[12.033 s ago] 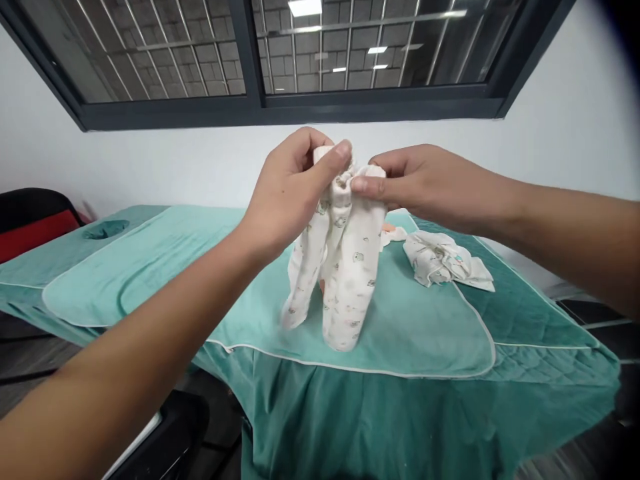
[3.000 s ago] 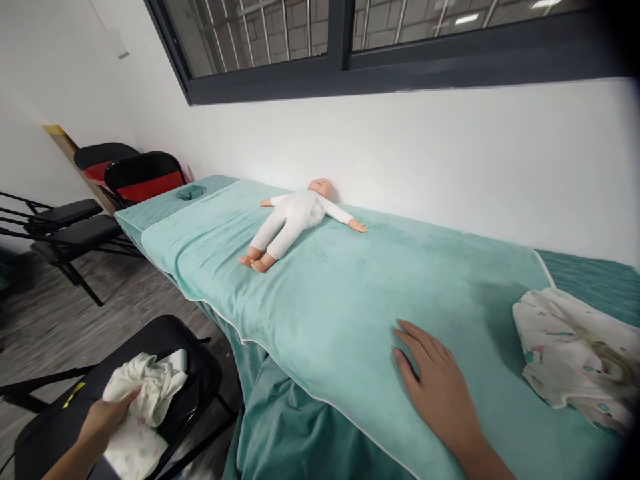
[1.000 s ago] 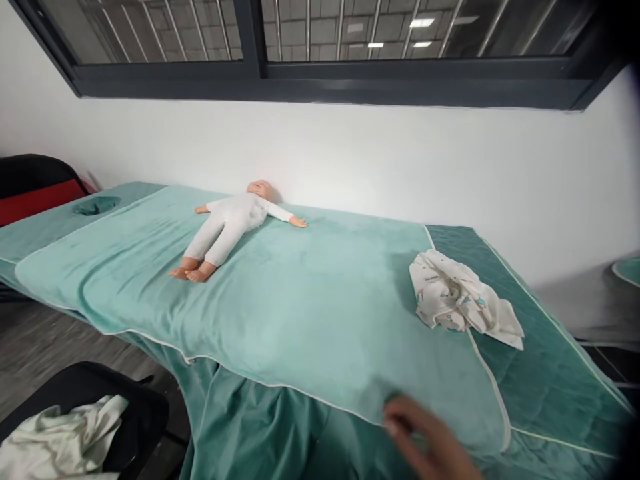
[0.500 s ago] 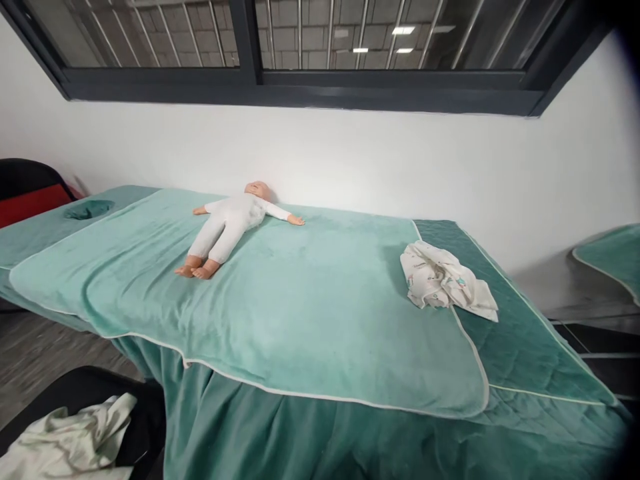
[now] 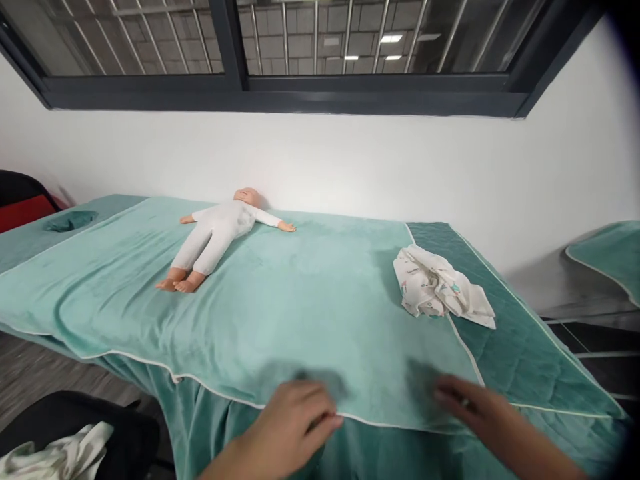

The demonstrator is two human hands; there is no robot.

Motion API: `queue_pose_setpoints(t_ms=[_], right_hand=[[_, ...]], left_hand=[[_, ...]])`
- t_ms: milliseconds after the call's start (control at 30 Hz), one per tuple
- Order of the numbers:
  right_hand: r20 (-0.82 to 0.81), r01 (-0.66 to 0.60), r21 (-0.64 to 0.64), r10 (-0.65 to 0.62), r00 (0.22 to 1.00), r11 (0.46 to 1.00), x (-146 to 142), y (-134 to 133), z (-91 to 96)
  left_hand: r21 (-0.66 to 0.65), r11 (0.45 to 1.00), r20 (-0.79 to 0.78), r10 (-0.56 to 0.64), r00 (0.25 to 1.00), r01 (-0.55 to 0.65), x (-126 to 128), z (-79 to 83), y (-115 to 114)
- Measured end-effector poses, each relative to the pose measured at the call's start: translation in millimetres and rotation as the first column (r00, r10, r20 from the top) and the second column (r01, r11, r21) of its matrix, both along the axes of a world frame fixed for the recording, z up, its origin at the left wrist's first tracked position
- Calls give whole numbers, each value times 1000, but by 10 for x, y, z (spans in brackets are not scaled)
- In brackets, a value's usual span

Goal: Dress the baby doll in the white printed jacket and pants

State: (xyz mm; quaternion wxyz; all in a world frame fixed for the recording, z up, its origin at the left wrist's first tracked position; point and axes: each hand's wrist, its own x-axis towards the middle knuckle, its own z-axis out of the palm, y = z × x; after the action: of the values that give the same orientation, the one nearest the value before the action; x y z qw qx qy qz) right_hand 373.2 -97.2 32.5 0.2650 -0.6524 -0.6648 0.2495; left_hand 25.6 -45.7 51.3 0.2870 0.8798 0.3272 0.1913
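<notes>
My left hand point(image 5: 290, 423) lies flat and open on the near edge of the light green blanket point(image 5: 280, 300), holding nothing. My right hand point(image 5: 473, 410) rests open on the same edge, further right, fingers stretched out and slightly blurred. A baby doll point(image 5: 215, 235) in a white suit lies on its back at the far side of the bed, near the wall. A crumpled white patterned garment point(image 5: 435, 288) sits on the bed to the right, beyond my right hand.
The bed has a darker green cover point(image 5: 520, 347) hanging over its front. A black chair point(image 5: 90, 427) at lower left carries another pale crumpled cloth point(image 5: 55, 453). A red and black chair point(image 5: 20, 203) stands at far left. A white wall and dark window frame run behind.
Both hands have come into view and settled on the blanket's near edge. Earlier my left hand set a cloth on the black chair. The view has drifted slightly right.
</notes>
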Motion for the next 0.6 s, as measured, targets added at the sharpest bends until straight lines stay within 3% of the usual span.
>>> queue_pose_setpoints(t_ms=[33,67,133,200,233,300,400,600], right_hand=[[-10,20,34,-20,1000,999,68,198,27],[-13,111,159,-110,994,981,122,401,47],[-12,300,475,-334,942,828,188,790,29],[-10,382,607,-475,880,697,199,1103,-83],[-13,401,613,-499,866,680,189,1219,-164],[2,414,581,-510,860,701,150,1366,-327],[23,414,545,-507,862,729,86,1437,-452],[-52,442,556,-501,864,704,37,1511,-311]], left_hand=[[-43,998,61,39,997,-36,249,-41,174],[-71,995,137,75,988,-65,519,-81,377],[-99,990,261,128,957,-105,1075,-158,800],[-92,987,326,156,932,-133,1569,-228,1155],[-67,988,341,155,927,-141,1767,-257,1289],[-26,993,324,121,938,-119,2045,-301,1474],[-32,990,308,142,941,-139,2198,-344,1601],[-126,979,452,201,869,-160,2166,-420,1637]])
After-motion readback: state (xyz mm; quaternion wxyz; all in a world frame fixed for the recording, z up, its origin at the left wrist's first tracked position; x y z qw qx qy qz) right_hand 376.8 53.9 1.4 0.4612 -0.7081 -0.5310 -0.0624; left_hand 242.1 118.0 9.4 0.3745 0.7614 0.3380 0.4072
